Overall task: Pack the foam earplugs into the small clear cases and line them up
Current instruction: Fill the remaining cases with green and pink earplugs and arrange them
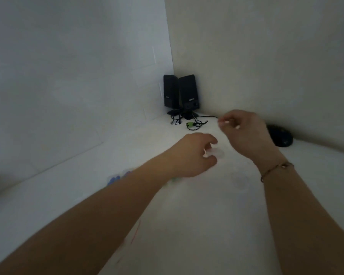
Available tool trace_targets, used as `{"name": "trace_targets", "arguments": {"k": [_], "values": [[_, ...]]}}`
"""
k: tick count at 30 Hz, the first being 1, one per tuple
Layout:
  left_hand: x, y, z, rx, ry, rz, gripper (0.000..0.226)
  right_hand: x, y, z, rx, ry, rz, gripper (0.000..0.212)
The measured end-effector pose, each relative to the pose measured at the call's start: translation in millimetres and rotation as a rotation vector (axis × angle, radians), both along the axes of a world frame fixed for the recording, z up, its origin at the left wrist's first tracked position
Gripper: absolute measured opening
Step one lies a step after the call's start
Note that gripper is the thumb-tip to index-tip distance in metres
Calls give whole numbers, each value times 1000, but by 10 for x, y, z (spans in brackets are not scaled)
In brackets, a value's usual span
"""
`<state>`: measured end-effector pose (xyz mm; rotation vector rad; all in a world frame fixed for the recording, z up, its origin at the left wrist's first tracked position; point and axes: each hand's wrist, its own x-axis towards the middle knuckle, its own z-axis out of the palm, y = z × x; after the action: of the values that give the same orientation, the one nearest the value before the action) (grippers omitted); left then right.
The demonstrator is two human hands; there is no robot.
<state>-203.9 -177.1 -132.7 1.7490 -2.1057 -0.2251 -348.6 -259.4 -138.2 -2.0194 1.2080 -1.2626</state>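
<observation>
Two hands are seen, the left hand [195, 153] and the right hand [244, 132]. Two black speakers [180, 94] are counted in the corner of the table [197, 225], with one dark round object [280, 137] beside the wall. One clear case [215, 152] is made out faintly; blurred blue earplugs [113, 179] cannot be counted.

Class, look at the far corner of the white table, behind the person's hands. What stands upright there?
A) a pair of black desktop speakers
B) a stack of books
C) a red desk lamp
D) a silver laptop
A: two black speakers stand side by side in the corner where the walls meet, with black cables trailing onto the table in front of them.
</observation>
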Motion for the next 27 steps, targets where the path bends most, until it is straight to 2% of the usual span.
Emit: {"name": "trace_targets", "arguments": {"k": [3,7,9,10,12,15,18,23,27], "values": [[320,332,147,27,331,123,34,207,305,87,-83,83,271,11],[727,1037,215,-31,806,230,23,552,814,87,-213,-30,511,9],[895,1377,177,-41,1022,215,30,716,1076,27,-263,-67,636,7],[961,1512,152,-52,1106,197,39,787,1195,-1,-258,-66,670,14],[1068,1678,70,-78,1164,192,55,885,1358,-61,-335,-2,641,24],[1160,1801,-24,-31,1329,113,53,958,1468,-98,-482,38,561,24],[1214,1857,-52,87,1534,-12,50,987,1534,-125,-492,-31,575,25],[1225,1883,-95,112,1604,2,45,1023,1578,-161,-475,-75,618,18],[1201,1890,-95,59,1567,89,33,1030,1567,-190,-532,22,586,14]]}}
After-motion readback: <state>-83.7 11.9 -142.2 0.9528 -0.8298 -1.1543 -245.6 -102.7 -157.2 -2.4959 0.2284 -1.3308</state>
